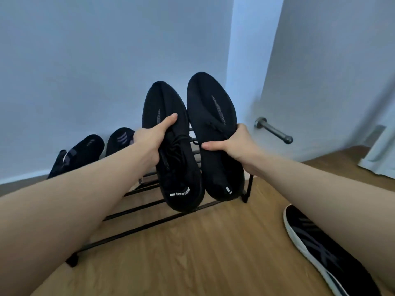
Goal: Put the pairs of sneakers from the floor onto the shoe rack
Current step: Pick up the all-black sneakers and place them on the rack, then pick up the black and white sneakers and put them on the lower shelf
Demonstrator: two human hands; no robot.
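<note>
Two all-black knit sneakers are held over the right end of the black metal shoe rack [149, 223], toes pointing toward the wall. My left hand [149, 139] grips the left black sneaker [171, 167] at its laces. My right hand [233, 142] grips the right black sneaker [209, 107] from its side. Another dark pair [89, 150] with purple stripes sits on the rack's left part, partly hidden by my left arm. A black sneaker with a white sole [320, 248] lies on the wooden floor at the lower right, partly under my right arm.
The rack stands against a pale blue wall. A metal door stopper [273, 130] sticks out of the wall to the right of the rack. A white door edge [380, 150] is at the far right. Wooden floor [192, 257] lies in front.
</note>
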